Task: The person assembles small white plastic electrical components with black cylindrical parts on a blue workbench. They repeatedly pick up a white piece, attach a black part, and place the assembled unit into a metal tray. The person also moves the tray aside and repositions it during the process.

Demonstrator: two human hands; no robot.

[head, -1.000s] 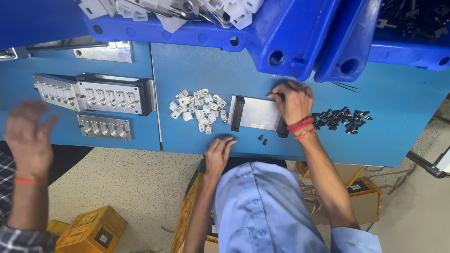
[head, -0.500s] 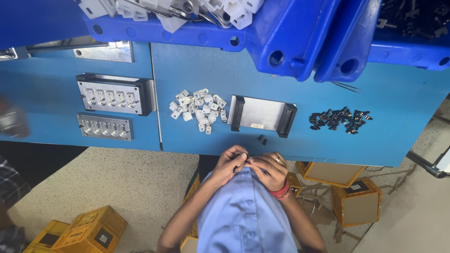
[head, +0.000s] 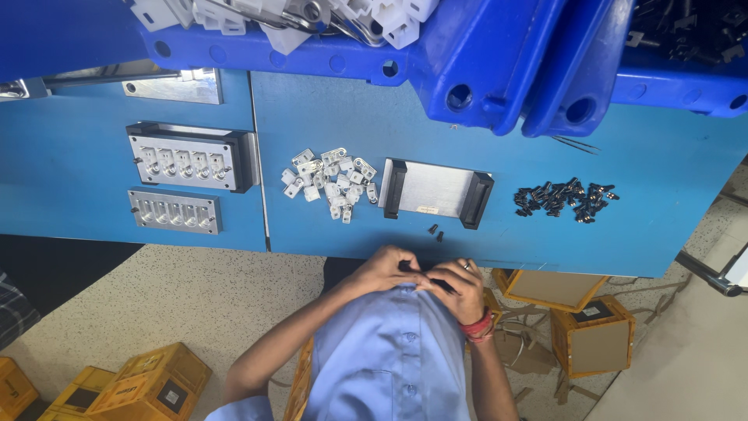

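Blue bins (head: pixel 499 70) along the table's far edge — two metal fixture blocks (head: pixel 187 160) left, yellow boxes (head: pixel 148 386) below.

On my worktop (head: pixel 499 125): clips pile (head: pixel 327 183) left of the metal tray (head: pixel 435 191), screws heap (head: pixel 565 200) right of it, two jigs (head: pixel 187 160) far left.

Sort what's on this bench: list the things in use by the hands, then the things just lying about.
In use:
left hand
right hand
small dark part held between them

Lying about:
white clips
metal tray
black screws
metal fixtures
blue bins
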